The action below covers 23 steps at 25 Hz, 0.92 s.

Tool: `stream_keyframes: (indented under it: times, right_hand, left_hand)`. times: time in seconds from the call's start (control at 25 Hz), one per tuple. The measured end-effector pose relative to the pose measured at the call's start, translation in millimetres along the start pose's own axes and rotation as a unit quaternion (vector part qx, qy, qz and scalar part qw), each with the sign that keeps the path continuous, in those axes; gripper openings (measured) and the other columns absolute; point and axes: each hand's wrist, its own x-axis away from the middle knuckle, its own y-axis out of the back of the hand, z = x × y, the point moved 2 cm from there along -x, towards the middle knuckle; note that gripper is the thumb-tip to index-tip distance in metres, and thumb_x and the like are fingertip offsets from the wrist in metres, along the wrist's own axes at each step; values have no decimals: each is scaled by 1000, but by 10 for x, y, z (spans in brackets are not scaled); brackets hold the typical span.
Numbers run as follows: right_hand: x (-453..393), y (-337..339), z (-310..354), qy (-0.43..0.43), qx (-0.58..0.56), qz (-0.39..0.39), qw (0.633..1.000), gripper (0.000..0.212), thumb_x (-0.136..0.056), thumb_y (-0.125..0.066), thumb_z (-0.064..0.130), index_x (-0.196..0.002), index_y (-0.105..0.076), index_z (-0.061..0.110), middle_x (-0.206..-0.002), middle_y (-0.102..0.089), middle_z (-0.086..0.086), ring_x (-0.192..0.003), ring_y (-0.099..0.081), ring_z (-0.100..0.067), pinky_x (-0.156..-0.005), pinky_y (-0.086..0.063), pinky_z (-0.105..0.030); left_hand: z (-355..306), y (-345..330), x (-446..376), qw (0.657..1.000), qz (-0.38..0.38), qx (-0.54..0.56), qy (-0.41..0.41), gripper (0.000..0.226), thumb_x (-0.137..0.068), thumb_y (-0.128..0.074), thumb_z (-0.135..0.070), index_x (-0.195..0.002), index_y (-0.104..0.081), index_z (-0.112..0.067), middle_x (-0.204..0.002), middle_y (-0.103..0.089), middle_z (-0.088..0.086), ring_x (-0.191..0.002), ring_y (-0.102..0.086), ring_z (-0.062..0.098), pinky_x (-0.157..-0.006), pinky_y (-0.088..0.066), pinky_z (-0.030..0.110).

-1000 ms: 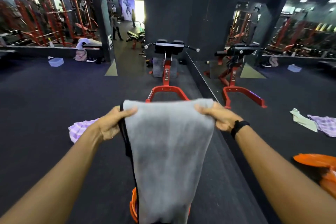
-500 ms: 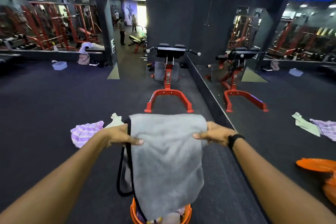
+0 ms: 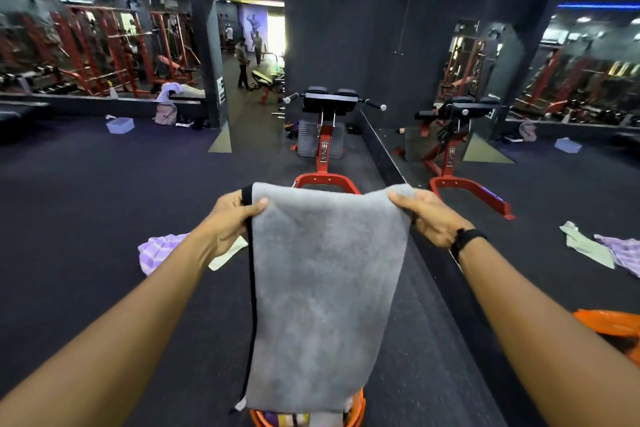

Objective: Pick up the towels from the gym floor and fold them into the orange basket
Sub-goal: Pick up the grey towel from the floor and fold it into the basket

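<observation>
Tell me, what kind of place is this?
A gym, most likely. A red exercise bench stands ahead beside a wall mirror, and red weight racks line the far side. Both hands hold a grey towel up over the dark floor.

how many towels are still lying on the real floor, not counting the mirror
2. A purple striped towel lies on the floor left of the left hand, and a pale towel lies beside it, partly hidden by that hand. More may lie out of view or behind the held grey towel.
</observation>
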Motion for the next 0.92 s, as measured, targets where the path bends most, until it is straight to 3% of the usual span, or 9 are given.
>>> stream_keyframes:
  times: [0.16,0.28,0.4,0.48,0.6,0.68,0.76,0.84,0.92]
  right_hand:
    - [-8,-51,132,-2,-27,77,997,77,-51,-88,19,-122,-60,12,-115,-70,-9,-100,-69,-19,-74,-60,-33]
    - [49,-95,-52,-48,-10,75,996,86,-43,-95,29,-119,-62,6,-114,-70,-11,-103,-68,-21,-88,-56,-37]
    - [101,-171,-282,-53,-6,46,998,95,-31,-97,44,-112,-67,4,-107,-73,-10,-96,-69,-18,-79,-58,-29]
    - [39,-130,-164,-24,-43,19,999,78,-49,-92,40,-113,-67,4,-108,-72,-11,-99,-68,-20,-79,-58,-29]
    - [23,-128,-30,-52,-13,28,998,43,-78,-73,9,-119,-64,1,-108,-71,-14,-97,-68,-24,-84,-57,-35]
    - [-7,-136,-30,-47,-19,-48,998,40,-82,-69,3,-120,-61,-5,-108,-70,-17,-95,-67,-27,-85,-56,-36]
    - [-31,-157,-15,-26,-65,-100,993,38,-84,-67,3,-120,-60,-7,-108,-68,-17,-92,-66,-25,-80,-57,-31]
    - [-42,-134,33,-20,-99,-87,991,36,-86,-65,6,-121,-61,-3,-107,-69,-14,-96,-66,-25,-78,-58,-29]
    - [-30,-134,10,-51,-67,-10,996,36,-85,-66,8,-120,-62,4,-110,-70,-12,-104,-65,-27,-86,-56,-36]
  left_hand:
    - [-48,13,-64,998,42,-43,5,33,-80,-70,-7,-112,-64,-15,-109,-71,7,-97,-68,23,-86,-53,47]
    - [-9,86,-82,994,30,-93,48,21,-84,-70,-10,-104,-68,-7,-104,-72,13,-93,-69,26,-87,-54,44]
    - [76,121,-48,994,4,-91,56,17,-89,-65,-15,-100,-67,-2,-90,-72,7,-84,-67,21,-69,-57,27]
    - [73,111,-29,999,4,-41,36,19,-90,-63,-13,-107,-66,-5,-96,-72,7,-86,-67,19,-76,-56,30]
    - [68,128,-58,999,-26,-42,10,20,-81,-73,-8,-99,-69,-3,-102,-69,18,-93,-63,30,-90,-48,50]
    - [52,157,-91,999,-37,-37,0,26,-75,-79,-15,-97,-70,-5,-102,-69,19,-94,-62,32,-86,-44,52]
    - [25,113,-100,998,-3,-54,-9,31,-75,-78,-13,-105,-69,-10,-106,-71,14,-98,-66,32,-86,-47,50]
    - [-29,84,-125,997,-34,-65,-30,27,-76,-76,-6,-102,-70,-10,-101,-73,12,-93,-69,27,-84,-53,46]
    - [-36,109,-155,997,-52,-52,-28,26,-77,-75,-6,-102,-69,-6,-103,-73,14,-88,-70,22,-82,-55,40]
